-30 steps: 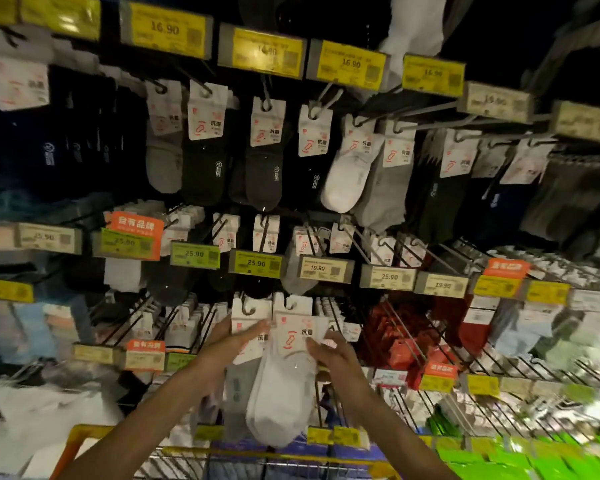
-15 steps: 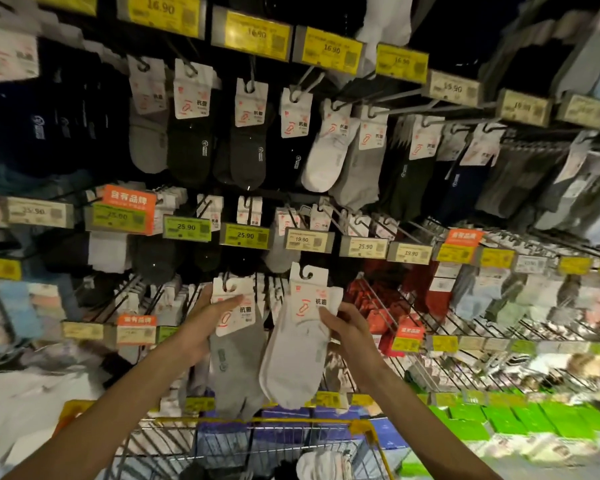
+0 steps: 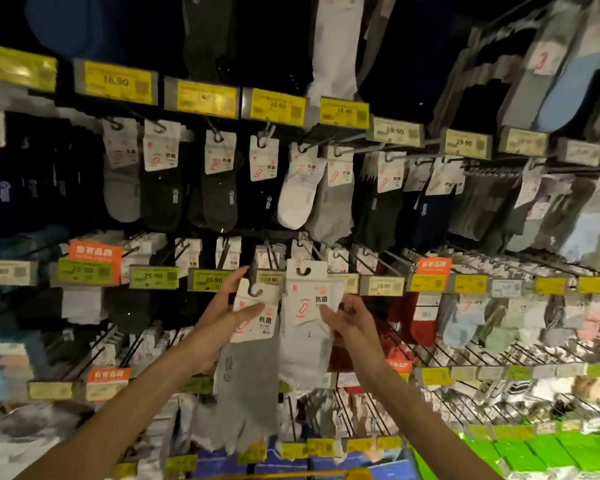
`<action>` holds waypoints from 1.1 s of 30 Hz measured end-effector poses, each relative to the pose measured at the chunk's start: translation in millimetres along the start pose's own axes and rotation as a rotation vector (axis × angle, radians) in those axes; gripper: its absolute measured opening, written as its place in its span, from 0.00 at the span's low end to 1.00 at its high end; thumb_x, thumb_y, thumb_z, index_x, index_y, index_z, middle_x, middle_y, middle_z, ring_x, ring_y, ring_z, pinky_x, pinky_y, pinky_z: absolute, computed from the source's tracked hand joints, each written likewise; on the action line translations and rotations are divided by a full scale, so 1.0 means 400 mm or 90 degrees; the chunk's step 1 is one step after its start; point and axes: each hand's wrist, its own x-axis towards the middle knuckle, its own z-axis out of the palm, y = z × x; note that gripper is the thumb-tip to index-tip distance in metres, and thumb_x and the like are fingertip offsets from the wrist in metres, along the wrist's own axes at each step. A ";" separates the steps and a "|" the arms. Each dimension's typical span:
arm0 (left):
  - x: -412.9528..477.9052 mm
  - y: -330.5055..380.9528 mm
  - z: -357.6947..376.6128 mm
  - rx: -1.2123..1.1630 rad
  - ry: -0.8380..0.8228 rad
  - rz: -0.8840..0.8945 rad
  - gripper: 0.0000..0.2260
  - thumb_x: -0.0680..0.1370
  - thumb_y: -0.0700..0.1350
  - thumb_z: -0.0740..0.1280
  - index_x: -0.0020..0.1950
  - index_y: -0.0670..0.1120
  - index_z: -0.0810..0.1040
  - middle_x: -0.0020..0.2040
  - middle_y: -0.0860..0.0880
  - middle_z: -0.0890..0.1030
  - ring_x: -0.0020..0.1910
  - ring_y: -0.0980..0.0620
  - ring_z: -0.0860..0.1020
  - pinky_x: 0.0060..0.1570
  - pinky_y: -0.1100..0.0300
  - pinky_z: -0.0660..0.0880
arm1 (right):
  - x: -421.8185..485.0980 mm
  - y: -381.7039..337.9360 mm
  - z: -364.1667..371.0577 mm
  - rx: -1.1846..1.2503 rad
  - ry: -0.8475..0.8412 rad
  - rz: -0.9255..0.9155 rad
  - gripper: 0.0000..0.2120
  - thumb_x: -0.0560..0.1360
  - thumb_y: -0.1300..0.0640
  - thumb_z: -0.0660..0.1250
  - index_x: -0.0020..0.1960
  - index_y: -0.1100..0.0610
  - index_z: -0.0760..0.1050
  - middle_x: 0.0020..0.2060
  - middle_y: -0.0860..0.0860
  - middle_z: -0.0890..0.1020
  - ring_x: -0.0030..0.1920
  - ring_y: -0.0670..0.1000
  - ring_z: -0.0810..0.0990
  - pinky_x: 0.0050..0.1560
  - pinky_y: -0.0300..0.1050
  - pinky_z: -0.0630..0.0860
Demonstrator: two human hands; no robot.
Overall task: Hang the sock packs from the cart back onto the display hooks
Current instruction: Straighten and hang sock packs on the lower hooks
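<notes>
Left hand [image 3: 222,317]: thumb laid across the front and fingers raised behind the card, pinching the grey sock pack [image 3: 246,386], a fabric ankle sock under a white card header with red print; its dark plastic hanger hook [image 3: 256,291] stands free just above the thumb, on no peg.

Right hand [image 3: 354,320]: fingers curled, pinching the right edge of the card of the white sock pack [image 3: 302,355], a white fabric ankle sock with the same white printed header; the two packs hang side by side between the hands, edges touching or overlapping.

Directly behind the pack tops: a pale rectangular price label reading 19.90 [image 3: 271,279]; left of the left hand, a yellow-green label reading 25.90 [image 3: 213,279].

Right of the right hand: dark red sock packs [image 3: 406,317]; beyond them, rows of thin metal wire display hooks [image 3: 471,356].

Above both hands: a row of hung grey, black and white socks [image 3: 298,188] under yellow price labels [image 3: 278,106].
</notes>
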 end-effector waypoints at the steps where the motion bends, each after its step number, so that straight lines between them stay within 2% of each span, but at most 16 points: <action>1: 0.009 0.027 0.019 0.009 -0.012 0.025 0.28 0.79 0.38 0.70 0.66 0.68 0.69 0.47 0.70 0.83 0.45 0.66 0.83 0.35 0.67 0.79 | 0.012 -0.023 -0.009 0.003 0.008 -0.016 0.15 0.76 0.56 0.72 0.59 0.57 0.72 0.52 0.67 0.80 0.49 0.56 0.82 0.49 0.54 0.77; 3: 0.028 0.088 0.053 0.038 -0.023 0.069 0.25 0.79 0.38 0.69 0.67 0.65 0.73 0.48 0.69 0.83 0.45 0.66 0.83 0.35 0.67 0.79 | 0.036 -0.074 -0.024 0.019 0.008 -0.052 0.16 0.77 0.56 0.71 0.60 0.58 0.70 0.53 0.62 0.83 0.53 0.56 0.84 0.51 0.53 0.79; 4: 0.039 0.119 0.069 0.054 -0.023 0.089 0.23 0.79 0.37 0.69 0.66 0.62 0.76 0.51 0.64 0.84 0.46 0.63 0.84 0.37 0.67 0.79 | 0.049 -0.100 -0.030 0.023 0.000 -0.070 0.14 0.77 0.56 0.70 0.60 0.58 0.71 0.52 0.60 0.84 0.54 0.56 0.84 0.50 0.52 0.80; 6: 0.056 0.178 0.094 0.086 -0.013 0.112 0.17 0.79 0.36 0.68 0.61 0.55 0.81 0.54 0.52 0.86 0.47 0.57 0.85 0.39 0.66 0.79 | 0.073 -0.149 -0.040 0.037 -0.003 -0.102 0.12 0.77 0.57 0.69 0.58 0.57 0.72 0.50 0.57 0.85 0.52 0.53 0.85 0.43 0.44 0.81; 8: 0.077 0.229 0.113 0.104 -0.023 0.114 0.13 0.79 0.36 0.68 0.57 0.51 0.84 0.53 0.47 0.86 0.45 0.55 0.85 0.37 0.65 0.79 | 0.098 -0.193 -0.045 0.046 0.010 -0.132 0.13 0.77 0.57 0.69 0.60 0.57 0.72 0.47 0.60 0.83 0.48 0.49 0.84 0.39 0.37 0.78; 10: 0.092 0.270 0.125 0.117 -0.028 0.114 0.12 0.79 0.37 0.68 0.56 0.51 0.85 0.50 0.47 0.87 0.43 0.54 0.85 0.35 0.65 0.78 | 0.119 -0.228 -0.044 0.049 0.011 -0.154 0.14 0.77 0.57 0.69 0.61 0.56 0.71 0.46 0.55 0.85 0.47 0.48 0.84 0.37 0.35 0.77; 12: 0.107 0.303 0.136 0.136 -0.017 0.118 0.11 0.79 0.38 0.69 0.56 0.53 0.85 0.50 0.48 0.87 0.44 0.53 0.85 0.36 0.63 0.79 | 0.138 -0.260 -0.046 0.076 -0.002 -0.171 0.14 0.78 0.58 0.69 0.61 0.56 0.70 0.48 0.50 0.86 0.50 0.49 0.85 0.40 0.37 0.79; 17: 0.138 0.359 0.148 0.198 0.023 0.133 0.09 0.81 0.42 0.67 0.53 0.52 0.86 0.56 0.49 0.85 0.54 0.50 0.82 0.49 0.58 0.78 | 0.189 -0.333 -0.048 0.134 0.002 -0.199 0.13 0.77 0.62 0.70 0.59 0.56 0.71 0.50 0.53 0.86 0.51 0.50 0.85 0.41 0.38 0.80; 20: 0.148 0.377 0.160 0.220 0.039 0.142 0.09 0.81 0.42 0.68 0.52 0.52 0.87 0.57 0.49 0.84 0.56 0.49 0.81 0.55 0.55 0.77 | 0.217 -0.370 -0.053 0.119 0.011 -0.196 0.15 0.77 0.61 0.69 0.62 0.57 0.70 0.53 0.57 0.84 0.53 0.52 0.84 0.41 0.41 0.82; 22: 0.152 0.387 0.167 0.229 0.026 0.136 0.09 0.80 0.42 0.69 0.52 0.53 0.87 0.54 0.51 0.85 0.53 0.50 0.83 0.54 0.53 0.79 | 0.239 -0.388 -0.055 0.075 0.024 -0.189 0.16 0.78 0.58 0.69 0.63 0.57 0.69 0.58 0.62 0.80 0.57 0.57 0.82 0.50 0.53 0.82; 24: 0.158 0.397 0.169 0.224 0.009 0.126 0.09 0.80 0.42 0.69 0.54 0.54 0.86 0.52 0.51 0.86 0.50 0.50 0.85 0.51 0.51 0.81 | 0.254 -0.402 -0.052 0.054 0.022 -0.189 0.16 0.78 0.57 0.69 0.62 0.54 0.69 0.58 0.60 0.80 0.57 0.56 0.82 0.56 0.56 0.80; 26: 0.164 0.411 0.165 0.189 0.004 0.108 0.11 0.80 0.41 0.69 0.56 0.55 0.86 0.51 0.48 0.87 0.49 0.48 0.85 0.46 0.52 0.82 | 0.263 -0.412 -0.046 0.059 0.012 -0.198 0.16 0.78 0.56 0.69 0.63 0.52 0.69 0.56 0.55 0.82 0.53 0.51 0.84 0.49 0.49 0.82; 29: 0.171 0.430 0.149 0.146 -0.003 0.085 0.12 0.79 0.41 0.70 0.58 0.55 0.84 0.51 0.44 0.87 0.46 0.48 0.86 0.37 0.56 0.81 | 0.273 -0.420 -0.037 0.071 0.001 -0.203 0.18 0.78 0.56 0.69 0.65 0.54 0.68 0.53 0.54 0.84 0.49 0.48 0.85 0.39 0.38 0.80; 31: 0.175 0.440 0.139 0.125 -0.010 0.076 0.12 0.79 0.41 0.70 0.58 0.56 0.84 0.51 0.43 0.86 0.45 0.48 0.86 0.35 0.57 0.81 | 0.280 -0.424 -0.035 0.084 -0.008 -0.197 0.17 0.77 0.56 0.70 0.64 0.54 0.69 0.52 0.55 0.85 0.47 0.47 0.85 0.36 0.35 0.78; 33: 0.179 0.448 0.128 0.116 -0.021 0.068 0.13 0.78 0.41 0.70 0.58 0.55 0.84 0.51 0.42 0.86 0.43 0.48 0.86 0.33 0.57 0.80 | 0.290 -0.429 -0.035 0.103 -0.023 -0.184 0.16 0.77 0.56 0.70 0.62 0.54 0.70 0.51 0.54 0.85 0.46 0.48 0.86 0.36 0.37 0.79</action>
